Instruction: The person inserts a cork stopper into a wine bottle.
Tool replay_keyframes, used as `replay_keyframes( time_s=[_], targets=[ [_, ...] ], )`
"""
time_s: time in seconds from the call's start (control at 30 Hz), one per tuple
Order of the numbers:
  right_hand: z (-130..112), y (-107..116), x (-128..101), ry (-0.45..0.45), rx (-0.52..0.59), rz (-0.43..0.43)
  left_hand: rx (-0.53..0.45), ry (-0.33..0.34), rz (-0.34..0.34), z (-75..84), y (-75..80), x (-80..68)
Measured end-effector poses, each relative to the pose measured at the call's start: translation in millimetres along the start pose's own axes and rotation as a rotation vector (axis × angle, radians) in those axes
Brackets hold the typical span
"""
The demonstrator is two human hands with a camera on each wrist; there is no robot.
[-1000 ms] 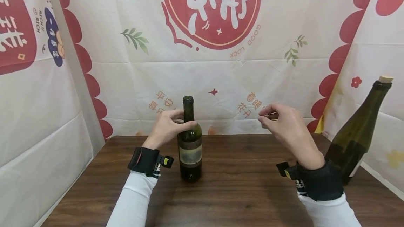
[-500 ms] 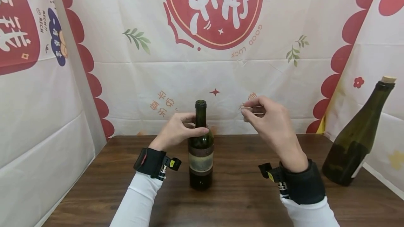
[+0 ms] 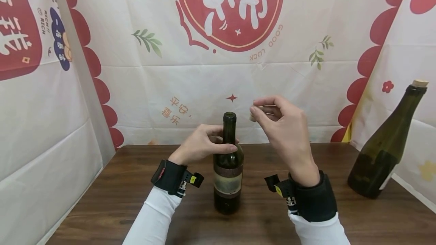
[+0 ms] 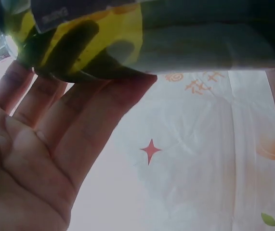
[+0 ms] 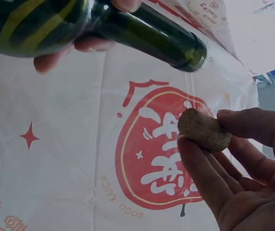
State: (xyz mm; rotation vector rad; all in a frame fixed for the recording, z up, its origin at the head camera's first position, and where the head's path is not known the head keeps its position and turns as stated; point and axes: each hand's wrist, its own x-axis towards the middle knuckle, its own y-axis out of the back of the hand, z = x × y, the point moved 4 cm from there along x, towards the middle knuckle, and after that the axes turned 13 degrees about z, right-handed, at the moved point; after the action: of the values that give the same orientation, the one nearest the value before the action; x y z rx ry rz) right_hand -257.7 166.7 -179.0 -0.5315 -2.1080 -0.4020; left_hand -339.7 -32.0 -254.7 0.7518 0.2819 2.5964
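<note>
A dark green wine bottle (image 3: 228, 184) with a pale band label stands upright at the middle of the wooden table (image 3: 136, 199), its mouth uncovered. My left hand (image 3: 199, 144) grips it where the neck meets the shoulder, thumb across the near side. In the left wrist view, the fingers lie along the green glass. Up and to the right of the bottle mouth, my right hand (image 3: 286, 127) pinches a cork (image 5: 203, 130) between thumb and fingers. The cork is apart from the mouth; in the head view the fingers hide most of it.
At the table's right side is a second green bottle (image 3: 381, 150), corked and seen at a slant, with dark contents. A white printed cloth (image 3: 211, 78) hangs behind the table, and similar cloth panels close off both sides.
My left hand has brought the bottle rightward and nearer to me. My right hand has come left with the cork, closer to the bottle mouth. The second bottle has stayed put.
</note>
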Motion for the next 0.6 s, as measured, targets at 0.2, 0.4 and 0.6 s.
replay_keyframes(
  time_s=[0.2,0.4,0.6],
  targets=[
    [-4,-2,-1,0.019,0.029,0.023,-0.022,-0.030,-0.057,1.0,-6.4,1.5],
    [-10,-3,-2,0.061,0.052,0.037,-0.045,-0.064,-0.120,3.7,-13.1,1.8],
    [-16,-5,-4,0.096,0.069,0.026,-0.068,-0.057,-0.151,5.8,-16.0,0.7]
  ],
)
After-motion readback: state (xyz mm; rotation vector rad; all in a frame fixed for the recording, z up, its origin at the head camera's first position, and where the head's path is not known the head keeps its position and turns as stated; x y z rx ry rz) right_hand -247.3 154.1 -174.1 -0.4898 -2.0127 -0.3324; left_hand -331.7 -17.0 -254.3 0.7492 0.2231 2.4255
